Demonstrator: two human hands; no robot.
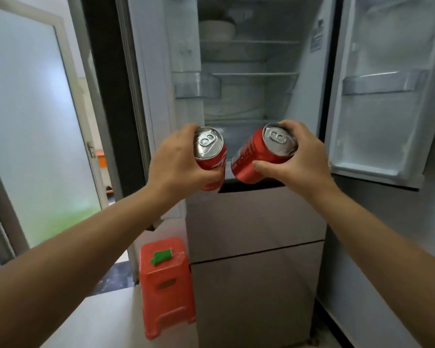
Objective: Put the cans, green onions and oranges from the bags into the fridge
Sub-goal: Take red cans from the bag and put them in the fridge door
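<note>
I hold two red soda cans in front of the open fridge (249, 74). My left hand (176, 164) grips the left can (209, 146), upright with its silver top facing me. My right hand (301, 159) grips the right can (259, 156), tilted so its top leans to the right. Both cans hover just before the fridge's lowest shelf (236, 126), at its front edge. Both fridge doors stand open. No bags, green onions or oranges are in view.
A white bowl (217, 30) sits on the top shelf. Door bins hang on the left door (199, 86) and right door (382, 84). A red plastic stool (166, 285) with a green clip (162, 256) stands left of the closed lower drawers (256, 222). A frosted glass door (30, 134) is at left.
</note>
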